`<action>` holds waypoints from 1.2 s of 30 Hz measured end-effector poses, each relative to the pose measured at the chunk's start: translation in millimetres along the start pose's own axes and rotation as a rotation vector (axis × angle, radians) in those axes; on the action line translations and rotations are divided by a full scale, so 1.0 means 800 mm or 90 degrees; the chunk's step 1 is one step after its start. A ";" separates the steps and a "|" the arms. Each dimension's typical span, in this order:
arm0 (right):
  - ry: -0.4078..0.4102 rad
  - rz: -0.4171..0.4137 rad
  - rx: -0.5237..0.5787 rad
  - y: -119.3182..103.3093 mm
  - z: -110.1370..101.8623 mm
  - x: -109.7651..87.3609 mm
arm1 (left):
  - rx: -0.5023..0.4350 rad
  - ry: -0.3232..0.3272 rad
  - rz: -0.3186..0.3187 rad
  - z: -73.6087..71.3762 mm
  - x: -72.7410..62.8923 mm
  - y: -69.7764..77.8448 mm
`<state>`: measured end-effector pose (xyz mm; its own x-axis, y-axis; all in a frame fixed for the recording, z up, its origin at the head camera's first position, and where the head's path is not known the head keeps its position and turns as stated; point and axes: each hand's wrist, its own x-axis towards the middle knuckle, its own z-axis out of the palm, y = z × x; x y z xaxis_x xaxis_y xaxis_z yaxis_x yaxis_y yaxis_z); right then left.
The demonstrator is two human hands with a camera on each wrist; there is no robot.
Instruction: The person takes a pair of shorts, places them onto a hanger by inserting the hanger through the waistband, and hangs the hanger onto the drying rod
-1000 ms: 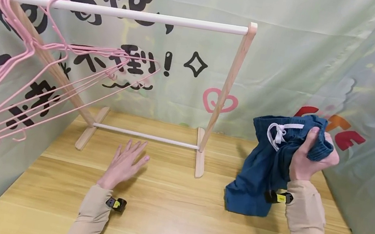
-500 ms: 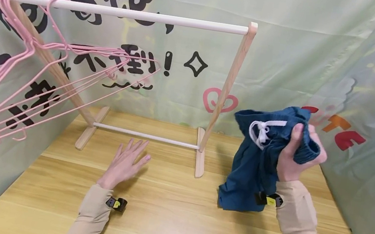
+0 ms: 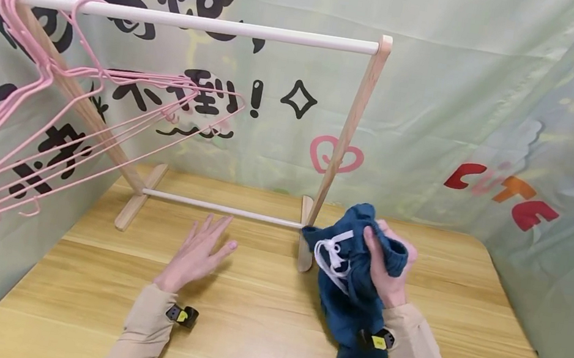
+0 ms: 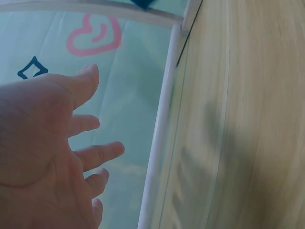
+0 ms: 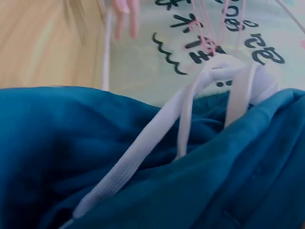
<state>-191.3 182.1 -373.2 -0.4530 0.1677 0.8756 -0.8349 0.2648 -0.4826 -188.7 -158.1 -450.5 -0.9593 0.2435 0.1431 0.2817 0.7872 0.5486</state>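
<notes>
My right hand [image 3: 390, 265] grips a pair of dark blue drawstring shorts [image 3: 350, 312] by the gathered waistband, thumb on the near side. The legs hang down over the table, and a white drawstring [image 3: 332, 254] is tied in a bow at the front. In the right wrist view the blue cloth fills the lower half and hides the hand. My left hand [image 3: 197, 255] holds nothing, its fingers spread above the table in front of the rack's lower bar [image 3: 226, 209]. The left wrist view shows the same left hand [image 4: 43, 143] with fingers extended and apart.
A wooden rack with a white top rail [image 3: 204, 24] stands at the back. Several pink hangers [image 3: 107, 75] hang at its left end. Its right post [image 3: 350, 126] rises just behind the shorts. A printed cloth backdrop [image 3: 443, 103] surrounds the wooden table [image 3: 254, 322].
The right hand has carried the shorts left and down, toward the rack's right foot. The left hand has shifted slightly to the right, still empty.
</notes>
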 end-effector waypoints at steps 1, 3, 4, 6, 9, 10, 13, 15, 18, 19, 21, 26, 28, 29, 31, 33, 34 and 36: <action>-0.016 0.010 0.007 0.001 0.002 -0.005 | -0.001 -0.001 0.003 0.001 0.000 0.002; -0.050 0.036 0.024 0.000 0.005 -0.014 | -0.007 -0.005 0.012 0.003 0.001 0.005; -0.066 0.046 0.032 0.000 0.007 -0.018 | -0.012 -0.007 0.018 0.004 0.001 0.007; -0.106 0.069 0.056 -0.001 0.011 -0.025 | -0.022 -0.016 0.033 0.007 0.001 0.013; -0.176 0.095 0.094 -0.002 0.014 -0.032 | -0.042 -0.032 0.064 0.012 0.002 0.022; -0.197 0.104 0.102 -0.003 0.014 -0.034 | -0.047 -0.036 0.076 0.013 0.002 0.025; -0.247 0.138 0.119 -0.005 0.013 -0.039 | -0.058 -0.048 0.102 0.017 0.001 0.034; -0.266 0.173 0.116 -0.007 0.011 -0.042 | -0.067 -0.057 0.114 0.020 0.001 0.039; -0.280 0.240 0.089 -0.009 0.007 -0.047 | -0.068 -0.071 0.133 0.025 0.001 0.045; -0.280 0.269 0.075 -0.010 0.005 -0.048 | -0.070 -0.074 0.140 0.027 0.000 0.047; -0.282 0.322 0.040 -0.012 0.001 -0.052 | -0.071 -0.076 0.155 0.031 0.000 0.050; -0.328 0.421 -0.024 -0.015 -0.008 -0.058 | -0.084 -0.068 0.189 0.040 -0.001 0.057; -0.347 0.445 -0.030 -0.015 -0.010 -0.059 | -0.089 -0.070 0.201 0.043 0.000 0.058; -0.351 0.453 -0.025 -0.015 -0.011 -0.059 | -0.092 -0.072 0.206 0.044 0.000 0.058; -0.351 0.470 -0.018 -0.015 -0.013 -0.061 | -0.097 -0.079 0.214 0.046 0.000 0.059; -0.350 0.474 0.007 -0.015 -0.015 -0.062 | -0.099 -0.092 0.217 0.046 -0.001 0.059; -0.349 0.475 0.023 -0.015 -0.016 -0.062 | -0.099 -0.097 0.219 0.046 -0.001 0.059; -0.347 0.471 0.055 -0.016 -0.017 -0.062 | -0.099 -0.105 0.223 0.046 -0.002 0.061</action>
<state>-154.1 183.0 -410.9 -0.9469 -0.2104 0.2433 -0.2843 0.1937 -0.9390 -173.0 -99.4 -454.1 -0.7865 0.5786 0.2161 0.5716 0.5492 0.6096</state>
